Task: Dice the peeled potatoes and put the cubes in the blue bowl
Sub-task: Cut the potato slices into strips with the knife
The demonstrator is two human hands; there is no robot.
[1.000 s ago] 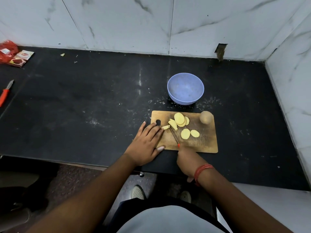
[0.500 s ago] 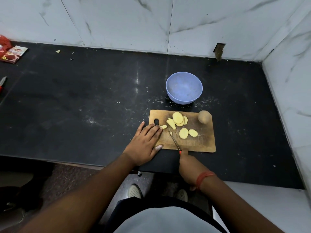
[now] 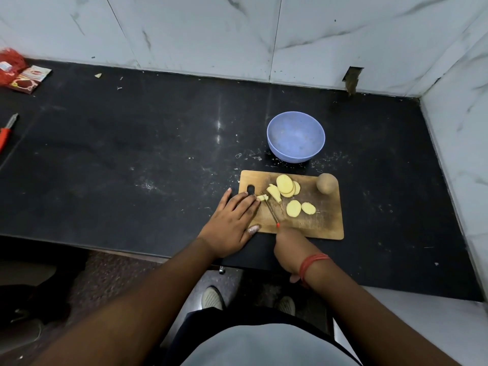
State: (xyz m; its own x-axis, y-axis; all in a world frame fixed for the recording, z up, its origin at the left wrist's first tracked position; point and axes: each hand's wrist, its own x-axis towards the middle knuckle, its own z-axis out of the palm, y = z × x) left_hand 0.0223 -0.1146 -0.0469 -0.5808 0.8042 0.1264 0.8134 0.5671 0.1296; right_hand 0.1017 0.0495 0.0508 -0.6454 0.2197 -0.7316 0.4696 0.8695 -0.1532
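**Slicing potato on the board, bowl waiting behind**

We see a wooden cutting board (image 3: pixel 311 220) lying on the black counter (image 3: pixel 132 159), with the blue bowl (image 3: pixel 295 137) just behind its far edge; no potato shows in the bowl. On the board we count a small stack of round potato slices (image 3: pixel 286 185) near the far edge, two more slices (image 3: pixel 299 207) lying flat nearer the middle, and a longer cut piece (image 3: pixel 274 192) beside the stack. A whole potato (image 3: pixel 327 183) stands at the far right corner of the board.

The left hand (image 3: pixel 232 223) lies flat with its fingers (image 3: pixel 247 200) straight, reaching over the left end of the board; the fingertips touch a small cut potato bit (image 3: pixel 262 198). The right hand (image 3: pixel 290 249) is closed round the red handle of a knife (image 3: pixel 270 210), whose thin blade runs across the board toward that small bit, just beside the left fingertips. A red thread band (image 3: pixel 313 262) circles the right wrist.

Far off at the left edge of the counter we see a red-handled tool (image 3: pixel 6 130) and red packets (image 3: pixel 23 79) by the marble wall (image 3: pixel 317 35).
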